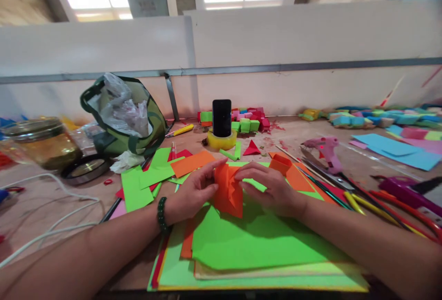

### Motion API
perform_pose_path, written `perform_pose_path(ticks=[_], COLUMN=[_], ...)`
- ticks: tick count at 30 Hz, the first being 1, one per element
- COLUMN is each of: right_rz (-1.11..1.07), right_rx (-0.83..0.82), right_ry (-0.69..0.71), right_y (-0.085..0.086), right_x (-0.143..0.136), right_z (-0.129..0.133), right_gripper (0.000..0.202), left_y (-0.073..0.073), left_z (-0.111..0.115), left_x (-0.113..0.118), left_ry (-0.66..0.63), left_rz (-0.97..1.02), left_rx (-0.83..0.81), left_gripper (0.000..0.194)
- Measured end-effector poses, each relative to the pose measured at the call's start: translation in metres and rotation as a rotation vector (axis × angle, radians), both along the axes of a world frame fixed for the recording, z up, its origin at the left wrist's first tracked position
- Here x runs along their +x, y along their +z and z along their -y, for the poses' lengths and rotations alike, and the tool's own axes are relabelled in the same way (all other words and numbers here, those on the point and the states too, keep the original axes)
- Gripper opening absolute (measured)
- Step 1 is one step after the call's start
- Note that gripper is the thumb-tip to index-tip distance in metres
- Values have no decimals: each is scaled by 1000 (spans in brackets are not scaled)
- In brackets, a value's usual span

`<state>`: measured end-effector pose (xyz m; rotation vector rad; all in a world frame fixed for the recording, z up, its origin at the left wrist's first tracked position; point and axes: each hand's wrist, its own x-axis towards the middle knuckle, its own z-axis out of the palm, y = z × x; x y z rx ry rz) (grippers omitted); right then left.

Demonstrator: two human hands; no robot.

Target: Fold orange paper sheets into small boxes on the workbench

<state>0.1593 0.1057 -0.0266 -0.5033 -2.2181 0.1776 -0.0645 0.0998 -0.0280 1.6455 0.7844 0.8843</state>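
Observation:
A folded piece of orange paper (228, 193) stands up above the green sheets (269, 240), creased along its middle. My left hand (197, 191) pinches its left edge between thumb and fingers. At its upper right edge, the curved fingers of my right hand (267, 185) touch the paper, and the thumb side is partly hidden. Just behind my right hand sits a small folded orange box (280, 163). Loose orange paper (192, 163) and green strips (136, 189) lie to the left.
A phone (221, 118) stands in a yellow tape roll (222, 140). Right are a pink glue gun (324, 150), scissors (340, 180) and pliers (354, 202). Left are a green bag (152, 122), a glass jar (44, 145) and white cables (58, 219). Folded paper pieces (386, 118) line the back.

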Motion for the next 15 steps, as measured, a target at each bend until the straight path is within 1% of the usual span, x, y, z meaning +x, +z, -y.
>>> perform_pose_path(ticks=[2,4,6,9,12,15], right_rz=[-58,-99,-100,-22,-22,-102], right_rx=[-14,4,41,92,112,92], right_ry=[-26,-31,-1,77,71,0], right_y=[-4,-5,-4,0,0,-4], right_x=[-4,-7,-9,-9,-8,-5], right_z=[1,4,9,16,14,3], right_gripper=[13,11,13,15,17,19], left_y=[2,3,1,-2,2,8], left_z=[2,4,5,6,6,5], left_x=[0,0,1,3,4,2], left_ry=[1,39,112,190,182,203], left_rz=[-74,-156,-238,-328,-259,-138], left_rx=[35,76,145,226,178,43], left_gripper=[63,61,65,69,62,62])
